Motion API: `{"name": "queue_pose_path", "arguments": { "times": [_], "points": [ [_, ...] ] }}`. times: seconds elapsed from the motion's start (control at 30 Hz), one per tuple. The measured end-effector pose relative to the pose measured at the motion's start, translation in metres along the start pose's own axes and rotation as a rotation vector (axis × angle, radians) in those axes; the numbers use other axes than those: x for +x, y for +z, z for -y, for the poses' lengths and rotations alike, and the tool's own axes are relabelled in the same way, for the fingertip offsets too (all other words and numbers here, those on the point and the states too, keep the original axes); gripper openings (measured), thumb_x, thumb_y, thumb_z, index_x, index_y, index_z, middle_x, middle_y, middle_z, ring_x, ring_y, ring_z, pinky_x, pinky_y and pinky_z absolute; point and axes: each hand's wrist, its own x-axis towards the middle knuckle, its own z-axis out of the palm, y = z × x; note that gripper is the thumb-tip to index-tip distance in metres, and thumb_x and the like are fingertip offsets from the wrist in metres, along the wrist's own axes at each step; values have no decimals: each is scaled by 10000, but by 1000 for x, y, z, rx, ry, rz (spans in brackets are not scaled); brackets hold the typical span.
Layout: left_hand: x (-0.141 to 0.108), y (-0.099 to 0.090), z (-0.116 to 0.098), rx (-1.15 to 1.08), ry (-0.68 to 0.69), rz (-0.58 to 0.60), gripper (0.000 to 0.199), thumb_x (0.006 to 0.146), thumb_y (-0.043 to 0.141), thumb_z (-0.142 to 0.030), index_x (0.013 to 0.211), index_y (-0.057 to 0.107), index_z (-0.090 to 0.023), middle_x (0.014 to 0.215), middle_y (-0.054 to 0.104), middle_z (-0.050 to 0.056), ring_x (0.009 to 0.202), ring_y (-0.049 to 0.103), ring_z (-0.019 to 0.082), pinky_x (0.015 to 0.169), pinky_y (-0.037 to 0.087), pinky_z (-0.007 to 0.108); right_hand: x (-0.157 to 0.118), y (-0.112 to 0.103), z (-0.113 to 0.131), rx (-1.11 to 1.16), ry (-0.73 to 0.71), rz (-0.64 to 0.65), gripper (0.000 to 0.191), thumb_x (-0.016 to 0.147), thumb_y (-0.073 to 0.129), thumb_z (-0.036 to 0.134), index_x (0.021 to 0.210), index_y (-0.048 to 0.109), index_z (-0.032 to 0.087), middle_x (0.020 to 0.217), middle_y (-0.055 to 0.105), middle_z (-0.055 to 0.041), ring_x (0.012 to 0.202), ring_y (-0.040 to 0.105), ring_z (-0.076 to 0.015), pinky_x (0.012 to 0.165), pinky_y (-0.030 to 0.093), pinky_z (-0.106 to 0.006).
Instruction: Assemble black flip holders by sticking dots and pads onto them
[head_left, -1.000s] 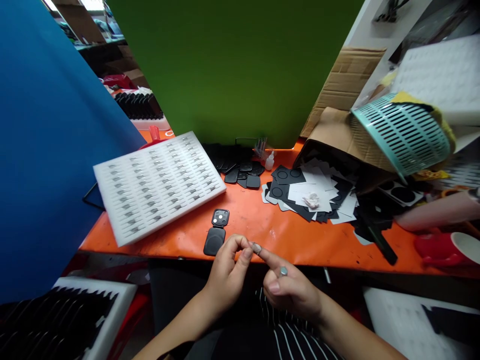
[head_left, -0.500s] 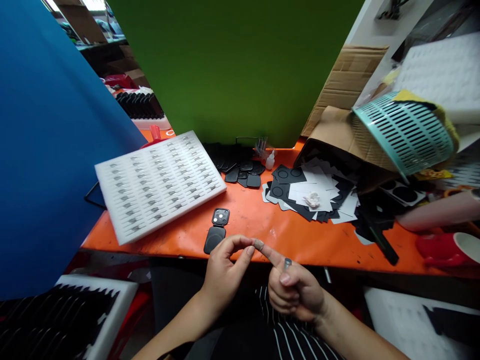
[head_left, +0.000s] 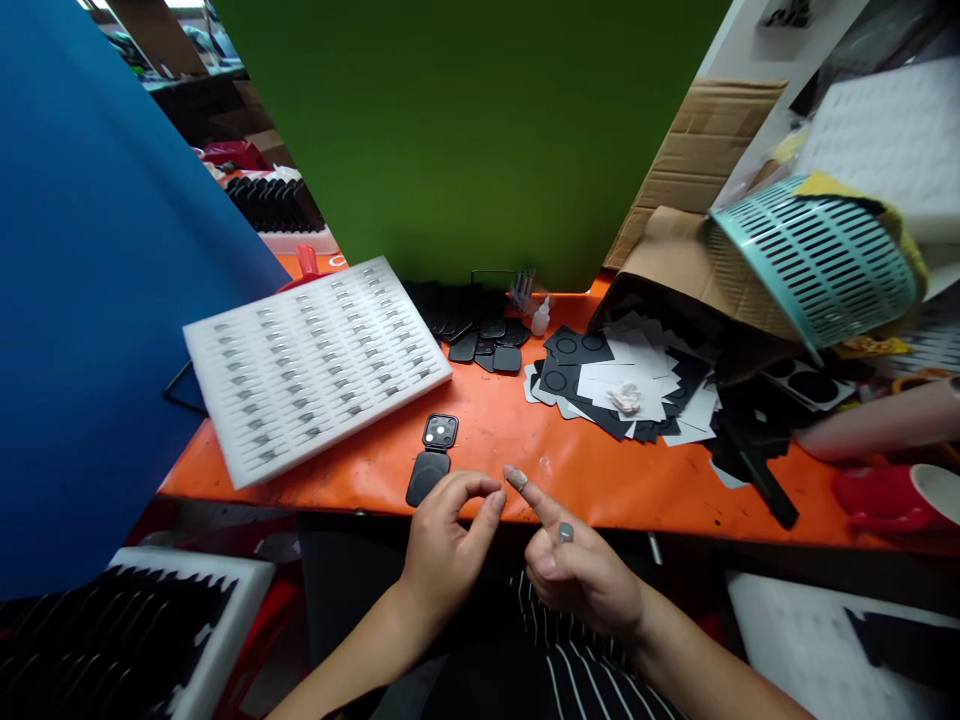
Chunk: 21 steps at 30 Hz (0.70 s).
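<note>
My left hand (head_left: 448, 535) is at the table's front edge, thumb and index finger curled close together; anything between their tips is too small to make out. Facing it, my right hand (head_left: 577, 565) points its index finger toward those tips, with the other fingers curled in. That index finger has a greyish wrap (head_left: 517, 480) near its tip and a grey-faced ring (head_left: 565, 532) near its base. Just beyond my left hand, an open black compact-like case (head_left: 428, 477) lies on the orange table (head_left: 495, 420), with small round white pieces in its far half.
A white foam tray (head_left: 315, 370) with rows of slots lies at left. Black cases (head_left: 506, 359) and a small white bottle (head_left: 541, 318) stand at the back. Right are black and white cards (head_left: 600, 385), a teal basket (head_left: 825, 265) and a red mug (head_left: 885, 500).
My right index fingertip has come slightly away from my left fingertips, and my right hand has turned so the ring faces up more. The view has shifted slightly.
</note>
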Motion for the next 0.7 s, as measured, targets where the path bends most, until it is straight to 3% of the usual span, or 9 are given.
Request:
{"name": "queue_pose_path", "arguments": {
  "times": [0.23, 0.43, 0.53, 0.7],
  "points": [
    [2, -2, -4, 204, 210, 51, 169, 820, 493, -183, 940, 611, -199, 859, 664, 53, 772, 611, 165, 712, 481, 272, 4, 4, -5, -636, -50, -173, 783, 723, 468, 86, 1381, 83, 263, 552, 324, 82, 490, 282, -63, 485, 268, -194],
    [7, 0, -3, 362, 192, 98, 126, 816, 476, -198, 818, 602, -183, 733, 641, 33, 681, 590, 156, 643, 445, 258, 8, 4, -7, -1096, -74, -199, 813, 708, 436, 68, 1386, 13, 217, 518, 373, 88, 490, 368, -85, 502, 270, -212],
    [9, 2, -1, 357, 143, 85, 128, 802, 473, -200, 768, 594, -178, 697, 616, 28, 660, 572, 155, 643, 429, 264, 8, 5, -8, -1086, -73, -209, 809, 706, 437, 68, 1387, 25, 214, 519, 376, 88, 491, 369, -85, 504, 273, -214],
    [10, 7, 7, 72, -102, 110, 140, 799, 476, -233, 737, 589, -176, 712, 613, 22, 669, 563, 146, 637, 439, 246, 8, 4, -10, -729, -16, -195, 773, 723, 453, 80, 1381, 90, 264, 535, 326, 87, 486, 295, -67, 490, 272, -204]
  ]
}}
